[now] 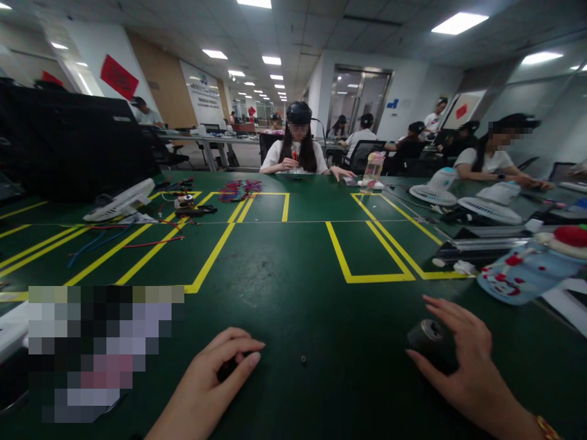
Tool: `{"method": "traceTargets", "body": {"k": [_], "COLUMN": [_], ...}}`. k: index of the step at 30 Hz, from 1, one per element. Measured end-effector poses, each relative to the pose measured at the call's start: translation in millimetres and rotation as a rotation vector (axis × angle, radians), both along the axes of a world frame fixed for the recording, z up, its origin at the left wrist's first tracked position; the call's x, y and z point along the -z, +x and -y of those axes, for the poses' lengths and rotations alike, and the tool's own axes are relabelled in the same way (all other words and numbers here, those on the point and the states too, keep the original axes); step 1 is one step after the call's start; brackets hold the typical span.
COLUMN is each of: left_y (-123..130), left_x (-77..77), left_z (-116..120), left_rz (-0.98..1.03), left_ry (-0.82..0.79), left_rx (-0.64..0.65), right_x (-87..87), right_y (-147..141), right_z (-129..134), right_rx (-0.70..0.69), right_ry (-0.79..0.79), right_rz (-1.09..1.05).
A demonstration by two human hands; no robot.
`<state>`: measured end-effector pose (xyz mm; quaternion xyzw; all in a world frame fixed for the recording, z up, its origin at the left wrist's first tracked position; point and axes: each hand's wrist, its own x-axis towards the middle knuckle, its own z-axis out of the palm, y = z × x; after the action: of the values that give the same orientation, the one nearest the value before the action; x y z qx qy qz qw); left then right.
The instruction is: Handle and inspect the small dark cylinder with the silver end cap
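On the green table, my right hand (468, 348) is spread in a wide curve, thumb and fingers apart. Beside its palm stands a short dark metal cylinder (426, 337) with a round recessed end. Whether the hand touches it, I cannot tell. My left hand (220, 370) hovers over or lies on the table, its fingers loosely bent and a gap showing between thumb and index finger. Nothing can be made out in it. Between the two hands lies a tiny dark ring-shaped part (303, 359), like a nut, touched by neither.
Left of me are a blurred-out flat object (110, 354), a white fan (121, 200) and loose wires (153, 241). A light-blue decorated bottle (518, 275) and more fans (488, 208) stand right. Across the table sits a person (298, 146). Yellow tape (380, 278) marks the tabletop.
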<state>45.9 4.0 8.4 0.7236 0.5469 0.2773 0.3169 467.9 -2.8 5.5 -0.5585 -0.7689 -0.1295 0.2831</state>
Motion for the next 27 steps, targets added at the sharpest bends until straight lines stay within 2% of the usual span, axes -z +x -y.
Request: {"method": "traceTargets", "body": {"k": [2, 3, 6, 8, 11, 13, 15, 18, 20, 23, 27], "left_y": [3, 4, 7, 8, 8, 8, 8, 9, 10, 10, 10], "left_x": [0.8, 0.6, -1.1, -1.9, -1.3, -0.4, 0.2, -0.3, -0.8, -0.8, -0.2], "left_z": [-1, -1, 1, 1, 2, 1, 1, 1, 2, 3, 3], "left_rz": [-0.003, -0.008, -0.047, -0.083, -0.117, -0.123, -0.122, -0.123, -0.125, -0.126, -0.125], "left_ry": [0.004, 0.013, 0.037, 0.043, 0.051, 0.046, 0.033, 0.018, 0.015, 0.016, 0.011], "left_rx": [-0.004, -0.005, 0.01, 0.024, 0.04, 0.054, 0.067, 0.079, 0.083, 0.088, 0.09], "right_x": [-13.5, -19.1, -24.1, -17.6, -6.7, -8.1, -18.5, -41.4, -52.7, -56.1, -46.5], "right_y": [-37, -59, -125, -157, -171, -157, -127, -60, -15, 31, 44], "right_z": [1, 0, -8, -17, -23, -21, -16, -11, -10, -12, -12], "right_rx": [-0.152, -0.274, -0.577, -0.635, -0.647, -0.62, -0.557, -0.382, -0.215, -0.053, -0.064], "right_ry": [0.078, 0.023, -0.358, -0.535, -0.574, -0.56, -0.481, -0.264, -0.185, -0.214, -0.316], "right_rz": [0.058, 0.076, 0.033, -0.051, -0.099, -0.123, -0.155, -0.103, -0.005, 0.076, 0.049]}}
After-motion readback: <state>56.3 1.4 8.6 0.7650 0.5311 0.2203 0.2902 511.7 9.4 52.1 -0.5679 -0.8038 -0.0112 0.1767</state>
